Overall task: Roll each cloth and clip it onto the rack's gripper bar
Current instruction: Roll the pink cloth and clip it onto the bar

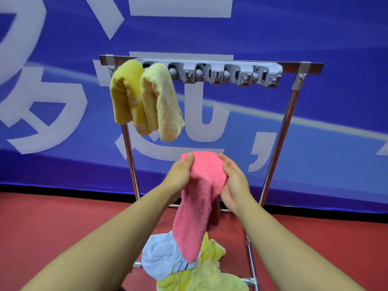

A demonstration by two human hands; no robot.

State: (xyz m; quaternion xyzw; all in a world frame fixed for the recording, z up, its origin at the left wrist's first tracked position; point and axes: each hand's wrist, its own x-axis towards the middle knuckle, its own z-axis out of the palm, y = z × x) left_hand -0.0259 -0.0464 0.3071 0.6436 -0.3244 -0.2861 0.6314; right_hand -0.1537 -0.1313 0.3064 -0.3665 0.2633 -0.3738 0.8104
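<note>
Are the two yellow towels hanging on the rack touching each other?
Touching. The head view shows the darker yellow towel and the paler yellow towel pressed side by side, the paler one overlapping the darker one's edge.

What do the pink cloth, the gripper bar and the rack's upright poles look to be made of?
Pink cloth: soft terry or microfibre, judging by its nubbly looped pile and limp drape. Gripper bar: probably moulded plastic, matte grey with rounded cast shapes. Upright poles: likely polished or chromed metal tube, given the bright mirror-like streaks.
</note>
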